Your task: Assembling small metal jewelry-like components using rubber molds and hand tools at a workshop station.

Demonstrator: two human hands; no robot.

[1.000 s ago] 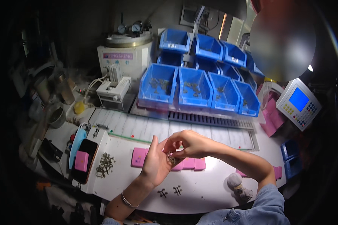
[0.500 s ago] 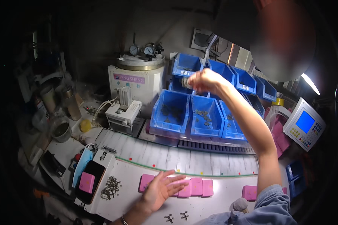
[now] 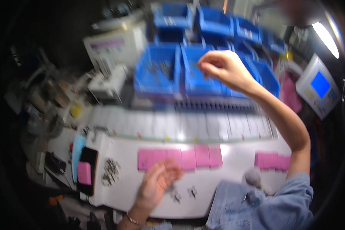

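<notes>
My right hand (image 3: 224,69) hangs in front of the middle blue bin (image 3: 197,86) of the lower row. Its fingers are curled together, and whatever they may hold is hidden. My left hand (image 3: 159,182) hovers palm-up over the white worktop, fingers apart and empty, slightly blurred. Just behind it runs a row of pink blocks (image 3: 188,159), side by side. Two small dark metal pieces, one of them a branched fitting (image 3: 193,192), lie right of my left hand. A heap of small metal parts (image 3: 110,172) sits to its left.
Blue bins (image 3: 157,73) with small parts stand in tiers at the back. More pink blocks (image 3: 272,161) lie at right beside a grey round object (image 3: 253,176). A phone (image 3: 89,161) carrying a pink block is at left. A control panel (image 3: 319,86) stands far right.
My right hand has come away from the upper bin and lowered to the bin row below. The whole view has tilted down and blurred. My left hand stays open near the pink blocks.
</notes>
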